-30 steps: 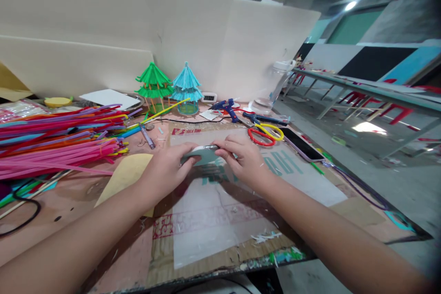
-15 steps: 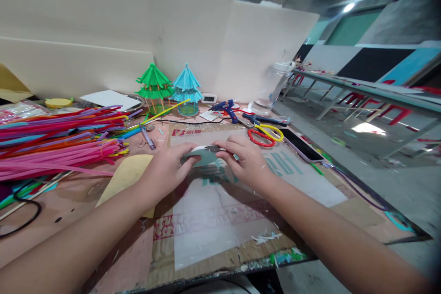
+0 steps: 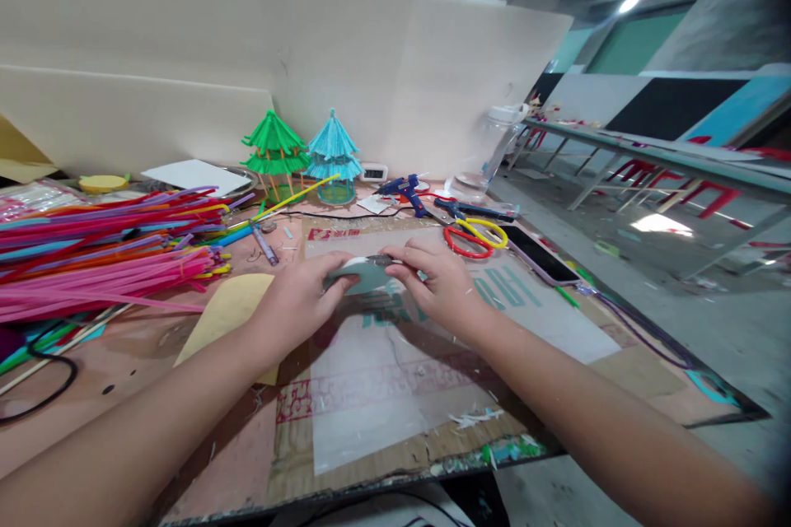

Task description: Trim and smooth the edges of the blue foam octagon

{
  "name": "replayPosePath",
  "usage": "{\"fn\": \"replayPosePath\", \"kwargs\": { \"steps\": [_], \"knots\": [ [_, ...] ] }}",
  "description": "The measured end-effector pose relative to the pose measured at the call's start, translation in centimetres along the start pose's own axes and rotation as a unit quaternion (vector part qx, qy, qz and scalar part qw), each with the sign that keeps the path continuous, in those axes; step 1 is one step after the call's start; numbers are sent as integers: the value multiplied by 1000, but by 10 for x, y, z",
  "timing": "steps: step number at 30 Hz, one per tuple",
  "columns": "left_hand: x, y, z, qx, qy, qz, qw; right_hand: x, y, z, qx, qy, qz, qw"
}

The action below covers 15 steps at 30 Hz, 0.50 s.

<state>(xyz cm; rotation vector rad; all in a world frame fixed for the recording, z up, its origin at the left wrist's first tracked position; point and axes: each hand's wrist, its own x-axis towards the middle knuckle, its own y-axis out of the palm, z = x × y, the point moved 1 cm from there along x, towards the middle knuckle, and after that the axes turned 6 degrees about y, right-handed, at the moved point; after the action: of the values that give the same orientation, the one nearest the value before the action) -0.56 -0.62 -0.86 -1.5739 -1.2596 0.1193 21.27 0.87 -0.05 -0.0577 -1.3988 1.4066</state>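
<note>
A thin, flat grey-green piece with a rounded edge (image 3: 366, 278) is held level above the table between my two hands. Thumb and fingers of my left hand (image 3: 302, 292) pinch its left end. My right hand (image 3: 440, 284) is closed at the right end, where a small dark part shows near the fingertips; what that part is, I cannot make out. Underneath lies a translucent white plastic bag (image 3: 371, 420) with green and red print. A yellowish sheet (image 3: 226, 305) rests beside my left wrist.
Bundled pipe cleaners (image 3: 105, 255) lie at left. Behind stand a green pagoda model (image 3: 275, 150) and a blue one (image 3: 334, 152). To the right are a glue gun (image 3: 404, 191), scissors (image 3: 470, 239), a phone (image 3: 540, 255) and a clear plastic jug (image 3: 488, 152). White scraps lie near the front edge.
The held piece has tilted slightly, and its dark part beside my right fingertips shows more. Both hands keep their grip in nearly the same place. The view has shifted a little.
</note>
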Motion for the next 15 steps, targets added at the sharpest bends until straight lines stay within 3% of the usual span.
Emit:
{"fn": "replayPosePath", "kwargs": {
  "steps": [15],
  "knots": [
    [0,0,0,0,3,-7,1000,0,-1,-1,0,-12,4,1000]
  ]
}}
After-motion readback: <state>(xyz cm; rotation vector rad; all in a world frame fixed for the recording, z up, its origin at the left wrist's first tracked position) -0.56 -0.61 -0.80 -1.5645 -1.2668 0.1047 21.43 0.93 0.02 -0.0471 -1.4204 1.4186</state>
